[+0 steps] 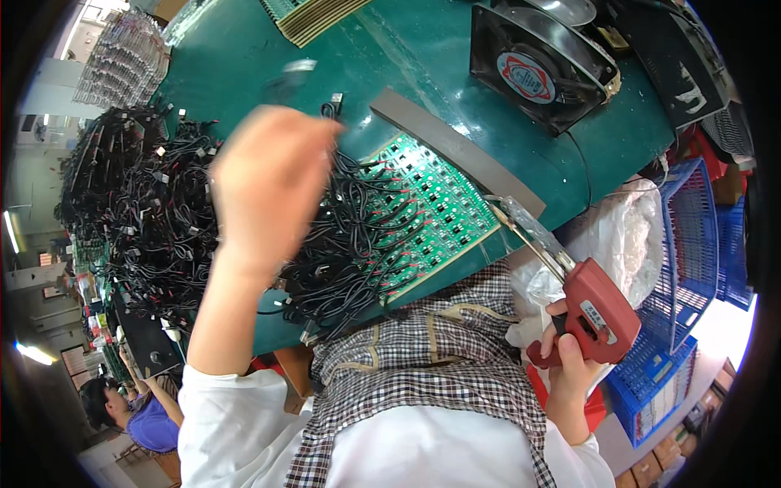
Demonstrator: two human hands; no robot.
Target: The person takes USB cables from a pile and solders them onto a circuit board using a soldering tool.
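My left hand (272, 183) is curled and smeared by motion above the cable pile, left of the circuit board panel. A blurred black USB cable (285, 81) with a pale plug shows just beyond it and seems to be in its grip; the fingertips are unclear. In my right hand (572, 366) is a red soldering gun (602, 313), its tip pointing at the panel's right corner. The green circuit board panel (439, 203) has rows of small parts. Black cables with red wire ends (342, 236) lie over its left side.
A dark grey bar (455, 146) lies along the panel's far edge. Tangled black cables (154, 203) heap at left. A black fan (537, 73) stands far right, beside blue baskets (683, 252) and a plastic bag (626, 224). Stacked boards (313, 20) lie far back. Another person (146, 415) sits lower left.
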